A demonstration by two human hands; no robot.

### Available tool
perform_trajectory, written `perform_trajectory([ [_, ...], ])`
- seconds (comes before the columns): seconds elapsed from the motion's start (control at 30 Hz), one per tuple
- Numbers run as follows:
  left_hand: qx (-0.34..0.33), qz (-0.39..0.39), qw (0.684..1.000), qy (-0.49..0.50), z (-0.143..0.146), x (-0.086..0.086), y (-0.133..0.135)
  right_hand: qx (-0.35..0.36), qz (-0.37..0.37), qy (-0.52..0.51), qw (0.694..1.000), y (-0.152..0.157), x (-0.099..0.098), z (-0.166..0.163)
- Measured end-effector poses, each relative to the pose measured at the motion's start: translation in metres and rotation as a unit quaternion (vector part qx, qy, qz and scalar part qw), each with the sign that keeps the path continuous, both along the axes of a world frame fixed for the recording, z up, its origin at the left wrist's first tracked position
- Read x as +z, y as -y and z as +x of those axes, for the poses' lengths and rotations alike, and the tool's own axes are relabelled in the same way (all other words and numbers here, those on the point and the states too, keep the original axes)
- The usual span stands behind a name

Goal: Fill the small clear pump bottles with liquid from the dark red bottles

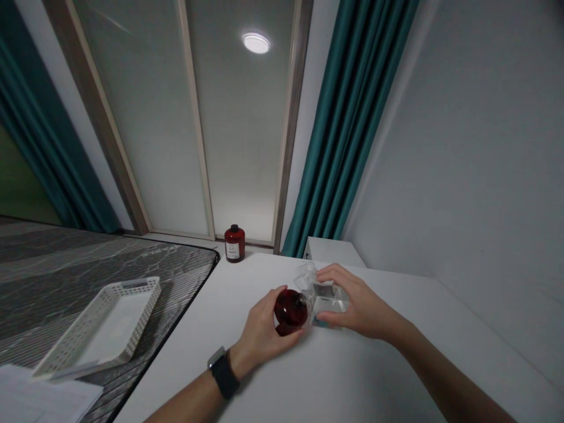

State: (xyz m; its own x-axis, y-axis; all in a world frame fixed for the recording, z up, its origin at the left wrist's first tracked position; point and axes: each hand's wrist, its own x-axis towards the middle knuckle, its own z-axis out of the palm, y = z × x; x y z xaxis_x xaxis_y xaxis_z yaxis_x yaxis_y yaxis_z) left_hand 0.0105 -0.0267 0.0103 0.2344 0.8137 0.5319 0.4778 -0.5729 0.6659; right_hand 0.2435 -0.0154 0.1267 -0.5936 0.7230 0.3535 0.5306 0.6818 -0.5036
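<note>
My left hand (pixel 261 330) is wrapped round a dark red bottle (pixel 288 311) with a narrow open-looking neck that points to the right. Facing it, my right hand (pixel 363 308) grips a clear bottle (pixel 328 298) by its sides, fingers above and thumb below. The clear bottle is tilted and seems to hold clear liquid. Its left end meets the red bottle's neck; whether they touch I cannot tell. A thin clear plastic piece (pixel 304 275) shows at that end, its shape hard to make out. Both bottles are over the white table (pixel 264 382).
Another dark red bottle (pixel 235 244) with a black cap and white label stands at the table's far left corner. To the left, a white perforated basket (pixel 127 338) and white papers (pixel 44 396) lie on a grey striped surface (pixel 176 267). A white cabinet (pixel 335 251) stands behind the table.
</note>
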Motion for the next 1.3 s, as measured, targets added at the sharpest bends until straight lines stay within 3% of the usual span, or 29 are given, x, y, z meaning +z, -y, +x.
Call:
perform_trajectory([
  [1.3,-0.016,-0.068,0.996,0.060,0.0041,-0.0055,0.0015,0.006,-0.023,0.031,0.999,-0.0021,0.0098,-0.0039],
])
